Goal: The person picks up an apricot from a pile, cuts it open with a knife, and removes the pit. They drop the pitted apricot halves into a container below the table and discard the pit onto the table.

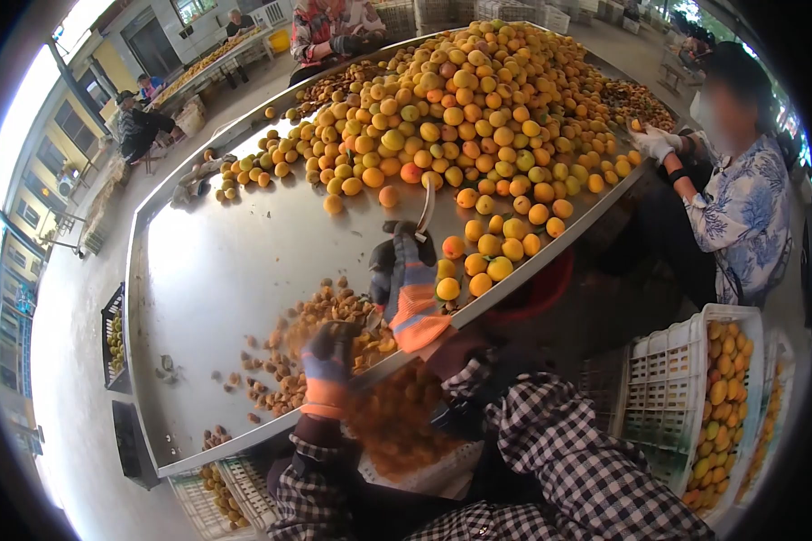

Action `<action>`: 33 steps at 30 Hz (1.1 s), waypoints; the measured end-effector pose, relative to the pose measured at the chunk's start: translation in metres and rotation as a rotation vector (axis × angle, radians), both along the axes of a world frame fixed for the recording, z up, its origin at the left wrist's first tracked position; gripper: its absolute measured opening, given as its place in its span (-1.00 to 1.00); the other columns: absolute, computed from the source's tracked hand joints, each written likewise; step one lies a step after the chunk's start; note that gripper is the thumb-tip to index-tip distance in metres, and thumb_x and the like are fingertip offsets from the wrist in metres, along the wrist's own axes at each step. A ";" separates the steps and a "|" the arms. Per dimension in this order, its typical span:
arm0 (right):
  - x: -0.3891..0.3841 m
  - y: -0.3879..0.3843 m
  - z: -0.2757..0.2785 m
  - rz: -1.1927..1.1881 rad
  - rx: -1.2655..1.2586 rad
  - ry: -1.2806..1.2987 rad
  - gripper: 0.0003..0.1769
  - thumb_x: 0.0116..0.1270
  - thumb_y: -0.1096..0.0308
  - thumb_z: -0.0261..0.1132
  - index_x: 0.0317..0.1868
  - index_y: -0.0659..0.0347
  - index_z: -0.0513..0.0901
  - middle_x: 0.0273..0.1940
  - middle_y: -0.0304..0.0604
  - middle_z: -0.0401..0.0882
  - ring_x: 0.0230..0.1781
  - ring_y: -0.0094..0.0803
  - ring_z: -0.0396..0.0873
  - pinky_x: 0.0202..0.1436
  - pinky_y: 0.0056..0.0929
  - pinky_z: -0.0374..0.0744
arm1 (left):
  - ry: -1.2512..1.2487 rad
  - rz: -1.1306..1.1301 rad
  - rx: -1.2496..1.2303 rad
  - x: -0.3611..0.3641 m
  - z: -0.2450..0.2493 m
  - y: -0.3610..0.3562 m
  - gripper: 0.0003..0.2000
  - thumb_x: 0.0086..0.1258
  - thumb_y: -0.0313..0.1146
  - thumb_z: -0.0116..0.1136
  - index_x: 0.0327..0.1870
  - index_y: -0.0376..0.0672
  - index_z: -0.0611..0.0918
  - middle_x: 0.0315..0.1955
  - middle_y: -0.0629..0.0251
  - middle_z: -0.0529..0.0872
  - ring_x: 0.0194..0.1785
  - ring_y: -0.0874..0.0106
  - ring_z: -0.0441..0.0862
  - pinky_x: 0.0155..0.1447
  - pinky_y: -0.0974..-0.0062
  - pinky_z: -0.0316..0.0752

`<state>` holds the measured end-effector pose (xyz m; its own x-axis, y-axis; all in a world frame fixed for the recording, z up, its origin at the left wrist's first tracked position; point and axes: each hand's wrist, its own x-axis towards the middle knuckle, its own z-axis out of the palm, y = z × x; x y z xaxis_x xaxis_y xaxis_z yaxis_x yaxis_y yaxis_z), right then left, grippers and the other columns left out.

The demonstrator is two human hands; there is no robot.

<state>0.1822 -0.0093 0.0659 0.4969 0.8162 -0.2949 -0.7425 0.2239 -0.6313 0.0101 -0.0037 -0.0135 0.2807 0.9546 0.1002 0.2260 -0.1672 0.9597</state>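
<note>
My right hand [408,287], in an orange and grey glove with dark fingers, is closed around a small curved knife [427,207]. Its blade points up toward the heap of apricots [478,108], whose nearest loose fruit lie just right of the hand. Close to the table's front edge is my left hand [327,365], gloved alike, beside a pile of brown pits [284,383] and split apricot flesh; its fingers are smeared by motion. Below the edge, between my forearms, blurred orange-brown apricot pieces [397,419] show over a light crate [451,473].
A raised rim edges the metal table [216,270]. At right sits a person [740,198] with white gloves; another person [329,32] works at the far side. Crates of apricots [717,406] stand at my right, more crates [230,496] at lower left. A grey glove [194,180] lies at the left.
</note>
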 end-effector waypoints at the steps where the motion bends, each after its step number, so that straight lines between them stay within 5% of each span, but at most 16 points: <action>1: 0.007 -0.001 0.003 -0.036 0.059 -0.072 -0.61 0.44 -0.05 0.10 -0.38 0.08 0.49 -0.70 -0.32 0.36 -0.82 -0.49 0.25 -0.77 -0.48 0.24 | -0.056 0.133 -0.125 -0.008 -0.009 0.009 -0.78 0.34 -0.34 0.24 -0.11 -0.28 0.62 -0.39 0.20 0.72 -0.34 0.48 0.60 -0.23 0.48 0.47; 5: 0.044 -0.007 0.014 -0.071 0.049 -0.002 -0.64 0.44 -0.03 0.12 -0.26 0.10 0.54 -0.70 -0.33 0.37 -0.84 -0.48 0.21 -0.82 -0.48 0.18 | 0.067 0.092 -0.197 -0.034 0.007 0.024 -0.76 0.33 -0.31 0.26 -0.12 -0.29 0.66 -0.36 0.24 0.74 -0.31 0.47 0.63 -0.18 0.48 0.51; 6: 0.057 -0.006 0.007 -0.044 0.058 0.060 -0.70 0.41 0.05 0.15 -0.37 0.06 0.54 -0.71 -0.31 0.41 -0.89 -0.43 0.28 -0.86 -0.45 0.21 | 0.433 -0.133 0.310 -0.057 -0.019 0.038 -0.82 0.30 -0.35 0.27 -0.13 -0.18 0.69 -0.29 0.22 0.74 -0.25 0.35 0.67 -0.13 0.45 0.55; 7: 0.065 -0.010 0.008 -0.049 0.065 0.062 -0.70 0.41 0.05 0.15 -0.37 0.06 0.54 -0.71 -0.31 0.41 -0.89 -0.43 0.28 -0.86 -0.45 0.21 | 0.435 -0.137 0.317 -0.064 -0.018 0.039 -0.82 0.30 -0.35 0.27 -0.13 -0.18 0.69 -0.29 0.22 0.74 -0.25 0.35 0.67 -0.13 0.45 0.55; 9: 0.082 -0.019 0.011 -0.085 0.048 0.160 -0.72 0.39 0.04 0.17 -0.34 0.04 0.54 -0.70 -0.32 0.38 -0.89 -0.40 0.23 -0.85 -0.43 0.20 | 0.387 0.024 -0.090 -0.069 -0.014 0.038 -0.80 0.26 -0.39 0.26 -0.09 -0.05 0.69 -0.18 0.20 0.71 -0.17 0.22 0.66 -0.09 0.41 0.57; 11: 0.098 -0.029 0.015 -0.109 0.071 0.170 -0.73 0.40 0.04 0.16 -0.28 0.04 0.53 -0.67 -0.32 0.39 -0.88 -0.41 0.23 -0.83 -0.44 0.19 | 0.424 -0.047 0.562 -0.075 -0.018 0.036 -0.83 0.33 -0.35 0.20 -0.20 -0.26 0.69 -0.42 0.28 0.71 -0.38 0.57 0.61 -0.33 0.54 0.55; 13: 0.114 -0.038 0.016 -0.132 0.099 0.179 -0.73 0.42 0.03 0.14 -0.15 0.05 0.52 -0.61 -0.33 0.43 -0.85 -0.42 0.23 -0.80 -0.45 0.18 | 0.467 -0.126 0.422 -0.075 0.009 0.023 -0.81 0.37 -0.26 0.13 -0.21 -0.14 0.71 -0.40 0.23 0.69 -0.30 0.40 0.66 -0.19 0.49 0.54; 15: 0.130 -0.044 0.007 -0.135 0.168 0.196 -0.74 0.44 0.06 0.12 -0.13 0.05 0.52 -0.60 -0.33 0.43 -0.83 -0.45 0.21 -0.78 -0.46 0.18 | 0.570 -0.222 0.339 -0.050 0.058 -0.009 -0.76 0.42 -0.23 0.08 -0.22 -0.19 0.70 -0.45 0.30 0.68 -0.35 0.48 0.64 -0.25 0.53 0.52; 16: 0.136 -0.048 0.007 -0.123 0.169 0.198 -0.74 0.44 0.05 0.13 -0.13 0.05 0.51 -0.61 -0.33 0.43 -0.83 -0.45 0.20 -0.77 -0.46 0.18 | 0.305 -0.163 -0.287 -0.034 0.089 -0.029 -0.72 0.45 -0.22 0.04 -0.21 -0.25 0.70 -0.44 0.33 0.69 -0.38 0.54 0.62 -0.28 0.55 0.52; 20: 0.146 -0.054 0.002 -0.063 0.182 0.252 -0.74 0.43 0.04 0.13 -0.14 0.04 0.50 -0.62 -0.34 0.41 -0.82 -0.47 0.18 -0.76 -0.48 0.17 | 0.336 -0.490 0.155 0.011 0.085 -0.030 -0.84 0.34 -0.46 0.17 -0.13 -0.28 0.68 -0.24 0.20 0.75 -0.25 0.44 0.68 -0.15 0.48 0.57; 22: 0.149 -0.058 0.007 -0.024 0.117 0.299 -0.71 0.42 0.02 0.13 -0.26 0.06 0.49 -0.63 -0.32 0.39 -0.83 -0.46 0.20 -0.78 -0.46 0.16 | 0.421 -0.482 0.163 0.035 0.074 0.001 -0.78 0.40 -0.37 0.14 -0.07 -0.30 0.67 -0.21 0.21 0.75 -0.16 0.52 0.66 -0.06 0.56 0.56; 25: 0.149 -0.060 0.011 -0.041 0.105 0.259 -0.68 0.41 0.01 0.12 -0.36 0.06 0.48 -0.66 -0.31 0.38 -0.83 -0.45 0.22 -0.80 -0.45 0.16 | 0.384 -0.337 0.172 0.090 0.042 0.064 -0.80 0.25 -0.48 0.26 -0.11 -0.27 0.68 -0.27 0.24 0.76 -0.20 0.53 0.67 -0.05 0.56 0.55; 31: 0.153 -0.058 0.010 -0.055 0.015 0.144 -0.56 0.35 -0.01 0.15 -0.58 0.09 0.49 -0.81 -0.27 0.29 -0.89 -0.42 0.27 -0.86 -0.46 0.17 | 0.870 -0.085 0.478 0.182 -0.019 0.146 -0.61 0.09 -0.13 0.38 -0.04 -0.02 0.67 -0.20 0.17 0.74 -0.16 0.19 0.69 -0.03 0.35 0.55; 33: 0.155 -0.055 0.005 0.027 -0.037 0.216 -0.56 0.35 -0.03 0.16 -0.56 0.10 0.53 -0.80 -0.27 0.32 -0.90 -0.41 0.27 -0.87 -0.46 0.17 | 1.031 -0.156 0.331 0.195 -0.020 0.155 -0.59 0.08 -0.07 0.36 -0.04 0.01 0.68 -0.19 0.19 0.74 -0.14 0.17 0.68 -0.04 0.35 0.54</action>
<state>0.3372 -0.0640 0.0711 0.3972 0.8150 -0.4219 -0.8668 0.1821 -0.4643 0.2053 0.1516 -0.0335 0.4920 0.8706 -0.0073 0.8494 -0.4782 0.2234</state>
